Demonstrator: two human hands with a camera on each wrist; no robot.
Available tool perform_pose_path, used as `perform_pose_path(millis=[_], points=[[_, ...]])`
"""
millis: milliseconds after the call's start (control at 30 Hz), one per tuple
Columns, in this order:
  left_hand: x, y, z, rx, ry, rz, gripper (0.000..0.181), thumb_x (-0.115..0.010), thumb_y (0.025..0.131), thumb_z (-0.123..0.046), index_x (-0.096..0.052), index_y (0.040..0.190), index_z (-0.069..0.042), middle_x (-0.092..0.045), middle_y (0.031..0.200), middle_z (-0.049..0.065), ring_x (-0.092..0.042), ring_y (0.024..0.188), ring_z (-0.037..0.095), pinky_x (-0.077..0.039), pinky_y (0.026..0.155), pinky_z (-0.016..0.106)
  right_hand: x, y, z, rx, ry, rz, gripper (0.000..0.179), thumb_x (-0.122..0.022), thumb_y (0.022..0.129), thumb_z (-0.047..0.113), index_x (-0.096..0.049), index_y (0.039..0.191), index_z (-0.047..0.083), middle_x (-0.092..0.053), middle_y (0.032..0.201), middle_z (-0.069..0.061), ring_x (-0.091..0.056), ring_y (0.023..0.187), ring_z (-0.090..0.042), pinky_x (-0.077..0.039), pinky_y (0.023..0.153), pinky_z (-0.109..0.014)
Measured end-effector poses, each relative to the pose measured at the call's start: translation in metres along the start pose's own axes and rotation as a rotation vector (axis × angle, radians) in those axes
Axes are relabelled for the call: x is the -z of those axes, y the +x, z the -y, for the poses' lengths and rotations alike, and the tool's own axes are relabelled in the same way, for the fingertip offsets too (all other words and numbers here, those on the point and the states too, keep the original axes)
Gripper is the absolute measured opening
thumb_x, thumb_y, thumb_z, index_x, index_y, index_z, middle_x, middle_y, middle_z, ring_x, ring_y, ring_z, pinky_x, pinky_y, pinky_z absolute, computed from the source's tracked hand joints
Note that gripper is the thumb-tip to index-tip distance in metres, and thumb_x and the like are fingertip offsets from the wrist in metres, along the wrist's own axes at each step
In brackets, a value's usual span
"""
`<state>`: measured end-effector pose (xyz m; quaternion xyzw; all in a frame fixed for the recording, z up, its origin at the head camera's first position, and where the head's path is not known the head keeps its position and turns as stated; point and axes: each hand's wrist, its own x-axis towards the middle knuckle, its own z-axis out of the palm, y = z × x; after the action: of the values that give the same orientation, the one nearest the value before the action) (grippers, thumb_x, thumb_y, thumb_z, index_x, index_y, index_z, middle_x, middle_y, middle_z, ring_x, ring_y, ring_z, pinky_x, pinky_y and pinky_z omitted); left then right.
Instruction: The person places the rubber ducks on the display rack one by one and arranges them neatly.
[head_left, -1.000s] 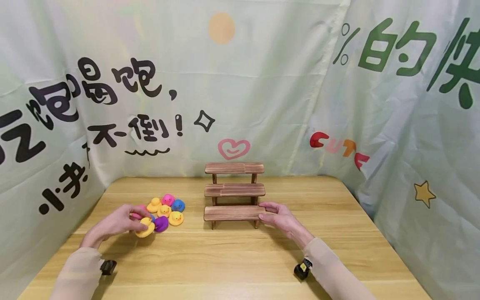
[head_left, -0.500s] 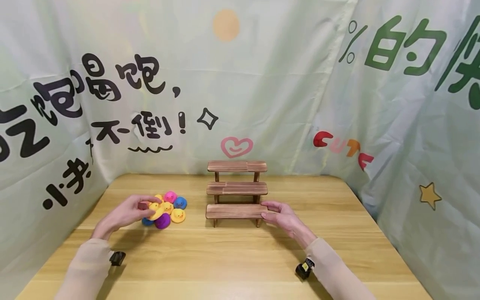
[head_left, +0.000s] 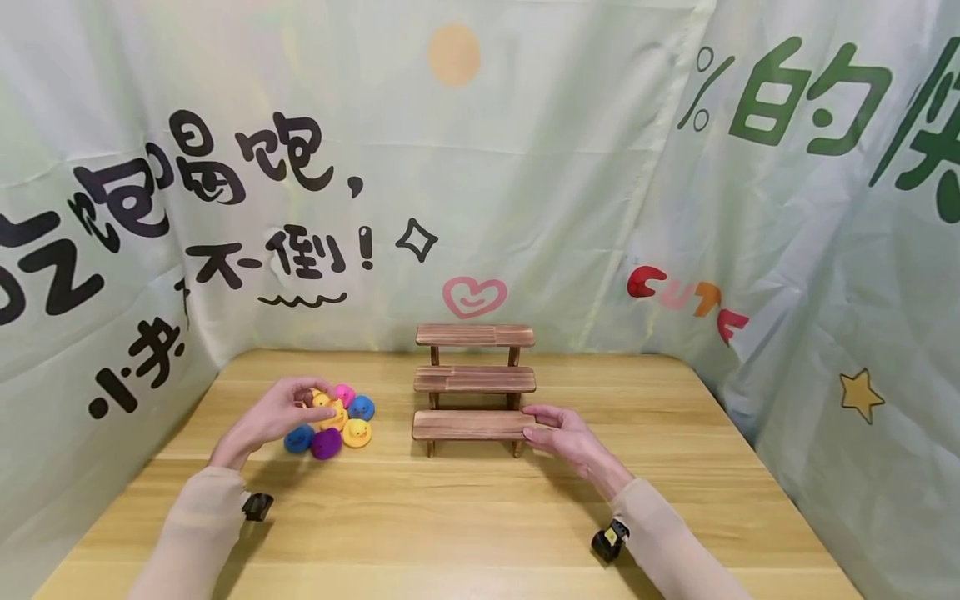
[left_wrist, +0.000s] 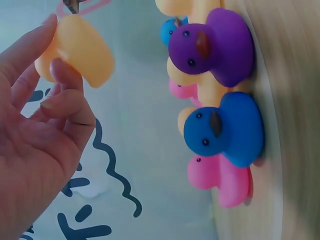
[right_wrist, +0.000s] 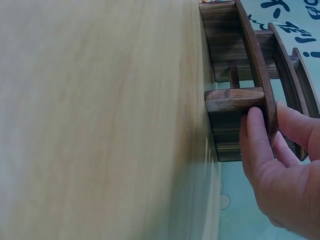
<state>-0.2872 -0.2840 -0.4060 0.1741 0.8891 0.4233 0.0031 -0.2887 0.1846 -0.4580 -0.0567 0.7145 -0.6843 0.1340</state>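
My left hand [head_left: 273, 412] pinches a yellow rubber duck [left_wrist: 87, 47] between thumb and fingers, raised off the table at the cluster of ducks. Below it lie a purple duck [left_wrist: 232, 50], a blue duck [left_wrist: 245, 127] and a pink duck [left_wrist: 235, 182]. Another yellow duck [head_left: 357, 433] and a second blue duck [head_left: 362, 407] sit on the cluster's right side. At the middle of the table stands a three-step wooden display shelf [head_left: 472, 425]. My right hand [head_left: 566, 442] grips the right end of its lowest board, thumb and fingers on opposite faces.
The wooden table [head_left: 450, 525] reaches back to a printed cloth backdrop [head_left: 525, 208], which also hangs along both sides. A small black camera sits at each wrist, the left one [head_left: 257, 507] below its sleeve.
My left hand has lifted the yellow duck from the cluster's front left and carried it up and to the right. My right hand stays on the shelf. The head view has shifted slightly.
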Motion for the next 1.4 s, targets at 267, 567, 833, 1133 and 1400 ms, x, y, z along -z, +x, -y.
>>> perform_pose_path(millis=[267,567,833,1133,1400], points=[[-0.004,0.006,-0.004,-0.021,0.02,-0.055,0.031,-0.076,0.085,-0.021,-0.068,0.112,-0.008,-0.061,0.082,0.006,-0.055,0.071,0.016,-0.05,0.056,0.03,0.001,0.0,-0.001,0.008,-0.007,0.007,0.049,-0.061,0.093,-0.003,-0.045,0.139,-0.01,-0.036,0.147,-0.035,-0.065,0.104,-0.019,-0.054,0.093,-0.032],[-0.014,0.016,-0.011,-0.08,-0.049,-0.079,0.033,-0.074,0.088,-0.014,-0.065,0.118,-0.004,-0.061,0.089,0.013,-0.056,0.066,0.016,-0.051,0.052,0.031,0.002,0.0,0.0,0.008,0.002,0.01,0.05,-0.061,0.093,-0.003,-0.044,0.139,-0.01,-0.038,0.145,-0.034,-0.065,0.099,-0.015,-0.055,0.091,-0.03],[-0.024,0.026,-0.016,-0.134,-0.038,-0.15,0.037,-0.074,0.086,-0.008,-0.065,0.121,-0.003,-0.065,0.088,0.011,-0.059,0.072,0.014,-0.053,0.06,0.024,0.002,-0.001,0.0,0.017,-0.005,0.021,0.05,-0.061,0.093,-0.003,-0.043,0.139,-0.011,-0.037,0.146,-0.035,-0.065,0.104,-0.018,-0.054,0.093,-0.032],[-0.027,0.033,-0.029,-0.137,-0.007,-0.196,0.038,-0.074,0.087,-0.015,-0.066,0.124,-0.012,-0.065,0.113,0.012,-0.062,0.079,0.024,-0.053,0.063,0.025,0.002,0.001,-0.002,0.013,0.004,0.017,0.05,-0.061,0.093,-0.002,-0.043,0.139,-0.01,-0.039,0.145,-0.035,-0.065,0.101,-0.016,-0.055,0.092,-0.03],[-0.032,0.039,-0.043,-0.139,-0.052,-0.193,0.041,-0.071,0.091,-0.027,-0.063,0.13,-0.015,-0.06,0.131,0.009,-0.062,0.108,0.028,-0.055,0.089,0.043,0.003,0.001,-0.001,0.008,0.003,0.021,0.051,-0.061,0.093,-0.002,-0.043,0.14,-0.01,-0.04,0.144,-0.034,-0.066,0.098,-0.014,-0.055,0.09,-0.029]])
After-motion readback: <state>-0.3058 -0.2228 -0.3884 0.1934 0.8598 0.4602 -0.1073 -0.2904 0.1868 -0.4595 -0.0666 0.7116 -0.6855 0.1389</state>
